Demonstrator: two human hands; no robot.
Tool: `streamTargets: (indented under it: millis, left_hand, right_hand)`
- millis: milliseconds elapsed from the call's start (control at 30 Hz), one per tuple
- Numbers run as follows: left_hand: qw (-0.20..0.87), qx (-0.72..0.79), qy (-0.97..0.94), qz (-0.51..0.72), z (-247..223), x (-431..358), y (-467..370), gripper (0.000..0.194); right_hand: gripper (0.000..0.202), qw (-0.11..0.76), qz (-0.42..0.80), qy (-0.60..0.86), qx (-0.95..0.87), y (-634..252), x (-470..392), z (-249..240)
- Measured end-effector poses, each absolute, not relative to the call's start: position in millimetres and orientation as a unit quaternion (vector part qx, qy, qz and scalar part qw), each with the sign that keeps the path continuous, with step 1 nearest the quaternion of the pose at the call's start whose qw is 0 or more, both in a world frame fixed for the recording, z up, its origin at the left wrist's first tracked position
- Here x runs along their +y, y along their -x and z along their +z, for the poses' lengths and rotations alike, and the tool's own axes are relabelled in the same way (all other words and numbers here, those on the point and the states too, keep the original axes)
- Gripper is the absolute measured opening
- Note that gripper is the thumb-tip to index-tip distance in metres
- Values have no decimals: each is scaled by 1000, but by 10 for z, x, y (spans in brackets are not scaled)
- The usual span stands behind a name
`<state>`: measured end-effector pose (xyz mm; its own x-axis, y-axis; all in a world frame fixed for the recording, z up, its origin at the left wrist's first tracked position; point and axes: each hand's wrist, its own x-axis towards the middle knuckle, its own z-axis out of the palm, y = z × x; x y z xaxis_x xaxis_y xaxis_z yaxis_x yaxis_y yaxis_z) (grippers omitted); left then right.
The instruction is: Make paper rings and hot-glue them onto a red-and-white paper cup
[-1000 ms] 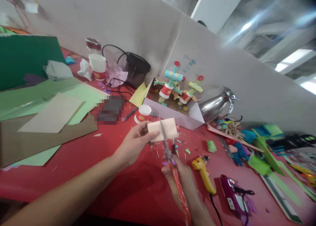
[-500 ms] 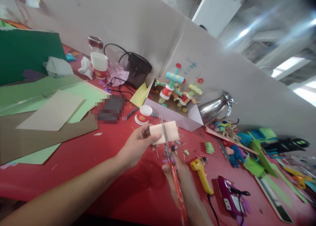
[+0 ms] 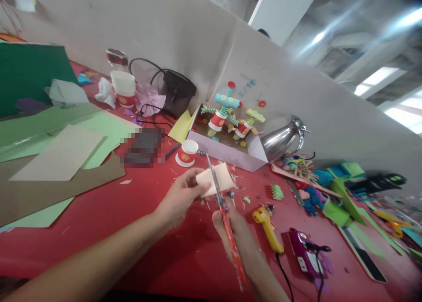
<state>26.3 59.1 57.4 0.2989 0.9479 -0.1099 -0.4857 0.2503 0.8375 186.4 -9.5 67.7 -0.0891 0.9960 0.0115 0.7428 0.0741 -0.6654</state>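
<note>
A small cream piece of paper (image 3: 223, 175) is pinched between the thumb and fingers of my left hand (image 3: 180, 194). My right hand (image 3: 242, 225) grips a pair of scissors (image 3: 230, 237) with red handles. Their metal blades lie across the paper, pointing away from me; whether they have cut into it I cannot tell. Just beyond my left hand stands a small white and red paper cup (image 3: 187, 151). Scraps of paper are strewn on the red table (image 3: 138, 245) around the paper piece.
Behind my hands is a box (image 3: 227, 152) with two paper-cup figures. A metal jug (image 3: 283, 137) leans beside it. To the right lie a yellow glue gun (image 3: 268, 229) and a purple device (image 3: 306, 254) with a cable. Paper sheets (image 3: 62, 154) cover the left side.
The paper's right end has tilted, and its far edge now shows a fold or curl. The scissors stay across it. The whole view has shifted slightly.
</note>
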Motion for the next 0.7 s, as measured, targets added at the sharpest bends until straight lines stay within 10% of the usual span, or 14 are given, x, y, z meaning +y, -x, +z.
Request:
streamTargets:
  millis: [700]
  left_hand:
    - [757,382,-306,433,519,712,-247,26]
  right_hand:
    - [47,204,308,682,-631,-1888,6,664]
